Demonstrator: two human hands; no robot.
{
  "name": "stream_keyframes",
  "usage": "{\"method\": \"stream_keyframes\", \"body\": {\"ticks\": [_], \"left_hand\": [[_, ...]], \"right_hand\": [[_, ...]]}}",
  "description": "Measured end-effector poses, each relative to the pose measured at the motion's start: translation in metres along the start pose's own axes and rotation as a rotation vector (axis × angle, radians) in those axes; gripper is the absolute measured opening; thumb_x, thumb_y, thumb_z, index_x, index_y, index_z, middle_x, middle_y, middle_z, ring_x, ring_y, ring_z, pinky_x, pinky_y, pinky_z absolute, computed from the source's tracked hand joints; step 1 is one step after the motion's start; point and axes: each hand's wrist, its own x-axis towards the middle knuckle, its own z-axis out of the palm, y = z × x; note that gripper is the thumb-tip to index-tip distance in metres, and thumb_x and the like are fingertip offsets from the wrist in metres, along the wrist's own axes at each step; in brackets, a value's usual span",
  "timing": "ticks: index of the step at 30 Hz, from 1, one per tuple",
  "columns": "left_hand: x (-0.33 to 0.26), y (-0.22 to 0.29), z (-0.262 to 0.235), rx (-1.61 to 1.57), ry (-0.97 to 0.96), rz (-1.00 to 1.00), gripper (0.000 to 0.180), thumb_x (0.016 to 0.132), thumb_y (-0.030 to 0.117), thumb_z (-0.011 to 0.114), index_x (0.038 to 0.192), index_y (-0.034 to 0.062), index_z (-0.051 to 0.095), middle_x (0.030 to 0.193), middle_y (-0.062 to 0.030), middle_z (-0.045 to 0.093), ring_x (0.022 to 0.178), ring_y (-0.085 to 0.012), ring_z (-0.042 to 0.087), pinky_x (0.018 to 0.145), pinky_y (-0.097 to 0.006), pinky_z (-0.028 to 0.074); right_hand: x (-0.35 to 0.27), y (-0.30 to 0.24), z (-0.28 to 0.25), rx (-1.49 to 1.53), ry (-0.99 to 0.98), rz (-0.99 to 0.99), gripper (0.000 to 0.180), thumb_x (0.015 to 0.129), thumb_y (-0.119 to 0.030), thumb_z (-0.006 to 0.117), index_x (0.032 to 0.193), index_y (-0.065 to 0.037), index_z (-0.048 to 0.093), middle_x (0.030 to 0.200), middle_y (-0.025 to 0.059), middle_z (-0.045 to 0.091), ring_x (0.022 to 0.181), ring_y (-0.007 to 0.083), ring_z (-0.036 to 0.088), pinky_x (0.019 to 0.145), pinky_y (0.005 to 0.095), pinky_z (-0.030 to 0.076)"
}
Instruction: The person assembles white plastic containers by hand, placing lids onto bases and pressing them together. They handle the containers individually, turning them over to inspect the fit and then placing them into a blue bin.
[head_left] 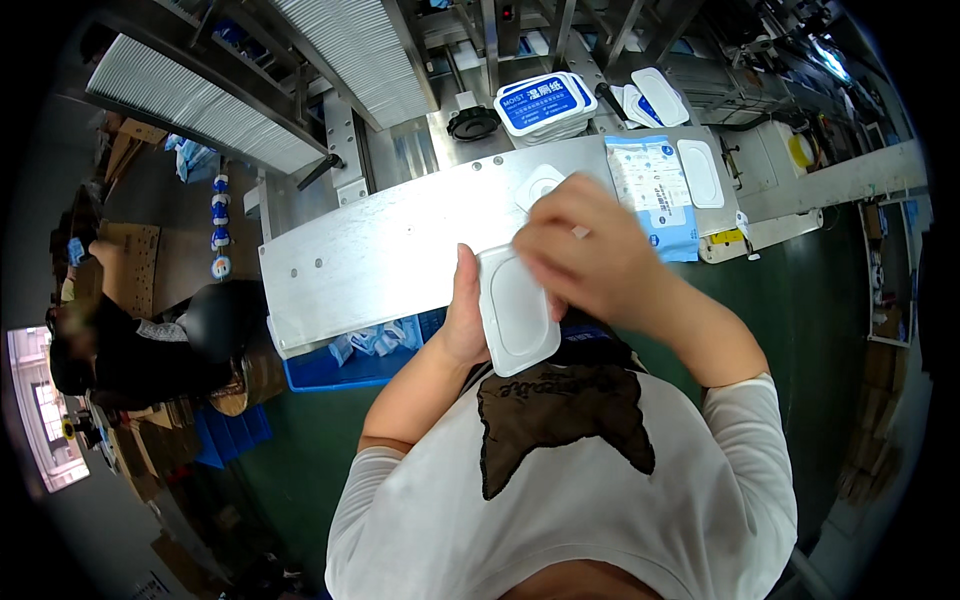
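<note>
A white plastic lid (517,315), rounded and oblong, is held upright in front of my chest by my left hand (463,318), which grips its left edge. My right hand (585,250) covers the lid's upper part with bent fingers, blurred by motion. Behind my hands lies a blue-and-white wipes packet (650,190) on the metal table (390,250), with a white lid (700,172) on its right side. Another white lid (540,183) lies on the table just beyond my right hand.
A stack of blue-topped lids (542,105) and loose lids (655,95) sit at the back. A black round knob (472,123) is nearby. A blue crate (365,355) with packets is under the table. Another person (130,340) sits at the left.
</note>
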Motion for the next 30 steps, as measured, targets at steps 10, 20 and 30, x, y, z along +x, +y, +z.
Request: {"method": "stream_keyframes", "body": {"ticks": [10, 20, 30], "left_hand": [[-0.001, 0.0, -0.002, -0.034, 0.051, -0.01, 0.089, 0.09, 0.076, 0.012, 0.119, 0.0031, 0.055, 0.092, -0.0141, 0.063, 0.083, -0.0251, 0.061, 0.08, -0.036, 0.049], [0.004, -0.005, -0.013, -0.101, -0.101, -0.01, 0.09, 0.09, 0.077, 0.013, 0.12, 0.0029, 0.054, 0.1, -0.0125, 0.062, 0.087, -0.0237, 0.06, 0.079, -0.036, 0.049], [0.005, -0.011, -0.032, -0.21, -0.315, 0.004, 0.09, 0.09, 0.077, 0.012, 0.135, 0.0067, 0.046, 0.116, -0.0116, 0.059, 0.104, -0.0224, 0.059, 0.088, -0.036, 0.049]], "right_hand": [[0.001, -0.004, 0.003, 0.004, -0.016, -0.022, 0.017, 0.068, 0.0, 0.072, 0.084, -0.005, 0.065, 0.085, 0.0069, 0.058, 0.079, 0.0262, 0.055, 0.066, 0.0342, 0.046], [-0.001, -0.002, -0.003, -0.062, 0.02, 0.032, 0.019, 0.07, 0.001, 0.071, 0.087, -0.004, 0.064, 0.087, 0.0081, 0.057, 0.079, 0.0266, 0.055, 0.066, 0.0356, 0.047], [0.005, 0.001, -0.001, -0.118, 0.029, 0.034, 0.019, 0.07, -0.004, 0.072, 0.086, -0.004, 0.062, 0.087, 0.0082, 0.056, 0.08, 0.0275, 0.055, 0.068, 0.0362, 0.046]]}}
